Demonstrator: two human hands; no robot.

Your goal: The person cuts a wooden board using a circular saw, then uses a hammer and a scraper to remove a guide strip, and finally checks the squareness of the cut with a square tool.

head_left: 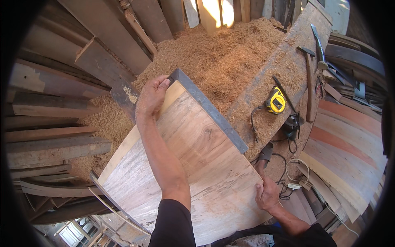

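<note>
A broad wooden panel [205, 164] made of joined pale boards lies tilted across my front. A dark grey strip [212, 111] runs along its far edge, and a curved dark strip borders its lower left side. My left hand [153, 96] is closed around the far left corner, its thumb close to the end of the grey strip. At the right edge, my right hand [268, 194] grips the panel with its thumb near the face and its other fingers curled, partly hidden.
Wood shavings [222, 61] cover the floor beyond the panel. A dusty plank bench [257, 92] holds a yellow tape measure [275, 101] and a hammer [308, 78]. Cords [283, 173] trail beside a sandalled foot [263, 158]. Another panel [345, 144] lies right; boards [61, 144] crowd the left.
</note>
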